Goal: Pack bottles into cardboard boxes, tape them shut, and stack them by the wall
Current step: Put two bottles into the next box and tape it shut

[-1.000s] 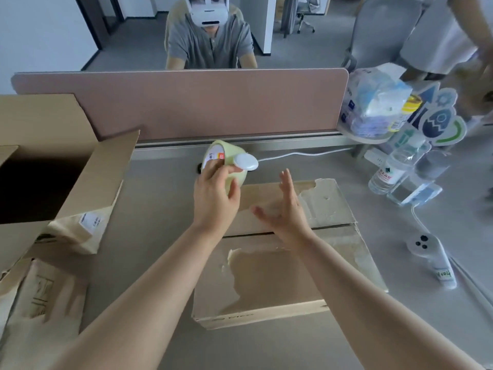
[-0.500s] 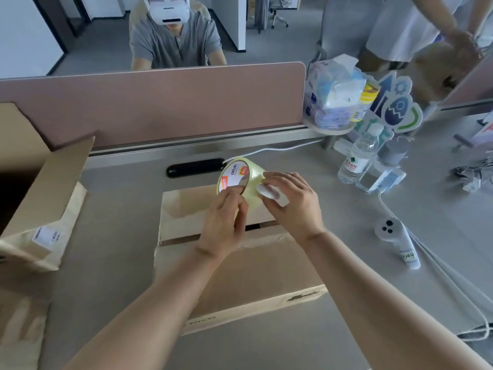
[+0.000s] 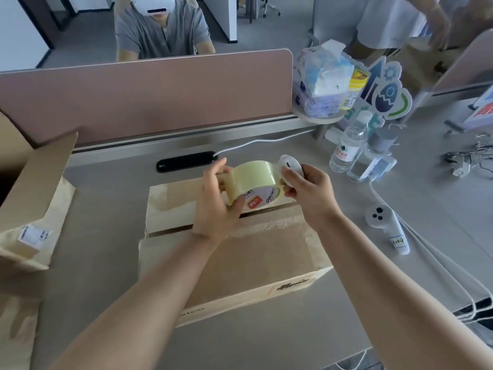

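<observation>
Tabletop (image 3: 106, 263): a grey surface carrying everything; its near edge and left side are running out of view.
Open box (image 3: 34, 188): standing at the left with a flap raised; its inside is dark, so what it holds cannot be told.
Cardboard box (image 3: 240, 260): lying in front of the person with its two top flaps folded down and a dark gap showing between them. No tape is showing along that seam, so the taping step is judged to be just starting. Whether bottles are inside is hidden by the flaps.
Left hand (image 3: 216, 206): its grip is wrapping around the tape roll from the left, holding it just above the box's seam.
Right hand (image 3: 306, 188): its grip is pinching a white round piece (image 3: 289, 166) at the roll's right side; what that piece is, is hard to make out, perhaps a cutter.
Tape roll (image 3: 253, 185): pale yellow, tilted with its labelled core facing the camera.
Next move: it is likely calling for finding the loose end, pulling out a length and pressing it down along the gap.
Water bottle (image 3: 346, 145): standing well apart at the right, beside a clear container.
</observation>
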A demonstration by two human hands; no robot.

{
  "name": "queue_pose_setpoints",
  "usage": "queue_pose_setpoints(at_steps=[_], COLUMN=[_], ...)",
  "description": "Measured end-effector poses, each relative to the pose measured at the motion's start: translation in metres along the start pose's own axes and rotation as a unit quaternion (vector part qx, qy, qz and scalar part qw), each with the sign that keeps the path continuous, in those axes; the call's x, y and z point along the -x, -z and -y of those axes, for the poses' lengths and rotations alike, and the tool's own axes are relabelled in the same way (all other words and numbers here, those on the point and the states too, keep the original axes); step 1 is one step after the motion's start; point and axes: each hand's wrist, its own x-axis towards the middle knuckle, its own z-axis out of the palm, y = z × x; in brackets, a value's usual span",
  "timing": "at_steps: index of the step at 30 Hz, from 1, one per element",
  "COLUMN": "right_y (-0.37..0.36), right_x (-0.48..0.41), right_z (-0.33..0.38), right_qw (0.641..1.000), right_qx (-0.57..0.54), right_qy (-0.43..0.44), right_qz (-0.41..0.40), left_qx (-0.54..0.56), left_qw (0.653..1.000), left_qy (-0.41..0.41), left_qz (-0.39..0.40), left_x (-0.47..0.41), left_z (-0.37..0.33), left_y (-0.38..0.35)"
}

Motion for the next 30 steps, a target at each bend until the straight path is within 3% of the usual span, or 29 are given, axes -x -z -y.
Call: queue_pose_setpoints(at_steps=[3, 5, 9, 11, 16, 21, 27, 30], right_y=[0.012, 0.018, 0.031, 0.035, 0.039, 0.055, 0.053, 0.057], right_x=[-0.001, -0.002, -0.005, -0.006, -0.005, -0.009, -0.008, -0.008], right_z=[-0.004, -0.014, -0.031, -0.035, -0.039, -0.04, -0.053, -0.059], right_qw=[0.998, 0.996, 0.977, 0.974, 0.978, 0.981, 0.984, 0.986], right_qx=[-0.019, 0.049, 0.177, 0.19, 0.159, 0.134, 0.076, 0.061], right_qy=[-0.054, -0.074, -0.108, -0.107, -0.079, -0.069, -0.093, -0.091], right_qz=[0.001, -0.008, -0.057, -0.064, -0.108, -0.125, -0.134, -0.129], left_qx=[0.024, -0.009, -0.053, -0.092, -0.054, -0.099, -0.055, -0.025], left_qw=[0.997, 0.997, 0.985, 0.976, 0.994, 0.979, 0.992, 0.998], left_qy=[-0.05, -0.077, -0.07, -0.068, -0.075, -0.169, -0.053, -0.037], left_qz=[-0.046, -0.024, 0.149, 0.185, 0.054, 0.062, 0.097, 0.037], left_x=[-0.006, -0.005, 0.007, 0.009, 0.008, 0.004, 0.011, 0.008], left_z=[-0.008, -0.008, -0.002, 0.0, -0.003, -0.006, -0.004, -0.003], left_y=[-0.005, -0.013, -0.025, -0.028, -0.027, -0.022, -0.038, -0.031])
